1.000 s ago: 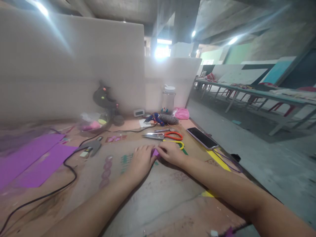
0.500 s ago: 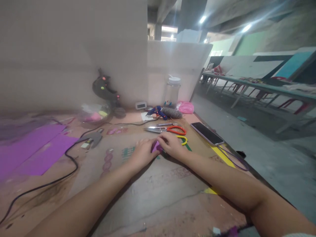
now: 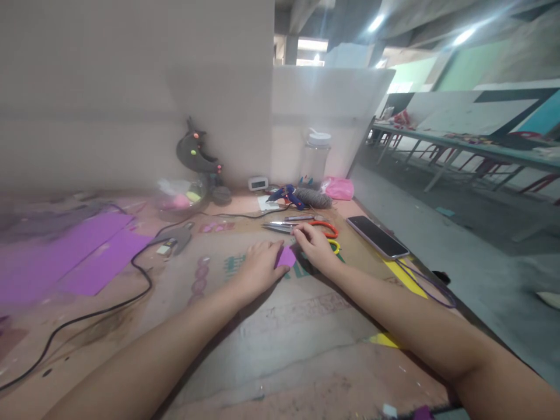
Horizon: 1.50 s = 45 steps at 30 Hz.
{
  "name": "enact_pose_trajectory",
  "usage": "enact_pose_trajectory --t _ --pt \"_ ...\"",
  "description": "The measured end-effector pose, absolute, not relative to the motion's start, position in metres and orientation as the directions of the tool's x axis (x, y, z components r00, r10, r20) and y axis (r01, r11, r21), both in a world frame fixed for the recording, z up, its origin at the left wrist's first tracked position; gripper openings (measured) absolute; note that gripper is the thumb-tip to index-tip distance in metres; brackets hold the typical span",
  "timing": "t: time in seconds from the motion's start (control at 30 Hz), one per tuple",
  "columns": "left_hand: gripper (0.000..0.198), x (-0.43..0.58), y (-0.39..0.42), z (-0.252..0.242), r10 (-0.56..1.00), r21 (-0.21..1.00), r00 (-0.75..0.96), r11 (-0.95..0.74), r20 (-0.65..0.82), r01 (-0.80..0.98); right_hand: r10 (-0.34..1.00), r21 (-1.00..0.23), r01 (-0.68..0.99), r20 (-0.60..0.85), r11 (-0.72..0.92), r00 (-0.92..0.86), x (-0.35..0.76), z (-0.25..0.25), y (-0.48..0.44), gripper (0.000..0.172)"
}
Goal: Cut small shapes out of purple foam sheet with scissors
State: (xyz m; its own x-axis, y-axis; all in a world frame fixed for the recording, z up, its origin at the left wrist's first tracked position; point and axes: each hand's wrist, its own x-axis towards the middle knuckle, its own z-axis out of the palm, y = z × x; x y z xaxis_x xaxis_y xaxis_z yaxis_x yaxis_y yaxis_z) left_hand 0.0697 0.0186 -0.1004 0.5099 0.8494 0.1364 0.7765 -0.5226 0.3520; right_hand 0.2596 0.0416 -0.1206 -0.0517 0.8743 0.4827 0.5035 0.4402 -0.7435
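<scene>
Lying flat in the middle of the brown worktop [image 3: 306, 332], the small purple foam piece [image 3: 287, 257] sits between both hands, touching each. The left hand [image 3: 259, 269] presses its near side with flat fingers. The right hand [image 3: 315, 247] meets its far-right corner with curled fingertips, and I cannot tell whether it grips.

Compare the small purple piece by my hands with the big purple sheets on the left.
The small purple piece is tiny and lies against the fingertips of the left hand; the big purple sheets are broad and lie untouched, far from it. Both are the same purple and lie flat.
</scene>
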Motion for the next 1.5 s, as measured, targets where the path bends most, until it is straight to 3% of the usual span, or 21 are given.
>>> enact_pose_trajectory --t 0.23,0.37,0.67,0.87,1.27,1.5 --pt "0.057 0.068 0.021 -0.106 0.842 0.377 0.522 -0.532 0.138 0.758 0.876 -0.751 0.490 0.479 0.443 -0.059 0.257 -0.117 0.040 0.020" --pt "0.066 0.064 0.021 -0.106 0.849 0.323 0.492 -0.528 0.194 0.785 0.876 -0.755 0.485 0.481 0.441 -0.049 0.258 -0.118 0.041 0.021" --pt "0.057 0.060 0.019 -0.101 0.839 0.220 0.507 -0.543 0.200 0.811 0.875 -0.773 0.483 0.484 0.412 0.027 0.263 -0.122 0.046 0.024" --pt "0.036 0.063 0.016 -0.102 0.851 0.270 0.492 -0.525 0.184 0.807 0.873 -0.771 0.476 0.488 0.423 0.014 0.261 -0.121 0.045 0.022" --pt "0.028 0.067 0.022 -0.106 0.877 0.408 0.449 -0.477 0.169 0.779 0.874 -0.773 0.475 0.486 0.421 0.017 0.261 -0.122 0.045 0.022" --pt "0.057 0.064 0.019 -0.106 0.867 0.430 0.457 -0.496 0.200 0.754 0.874 -0.770 0.475 0.485 0.426 0.002 0.262 -0.121 0.046 0.022"
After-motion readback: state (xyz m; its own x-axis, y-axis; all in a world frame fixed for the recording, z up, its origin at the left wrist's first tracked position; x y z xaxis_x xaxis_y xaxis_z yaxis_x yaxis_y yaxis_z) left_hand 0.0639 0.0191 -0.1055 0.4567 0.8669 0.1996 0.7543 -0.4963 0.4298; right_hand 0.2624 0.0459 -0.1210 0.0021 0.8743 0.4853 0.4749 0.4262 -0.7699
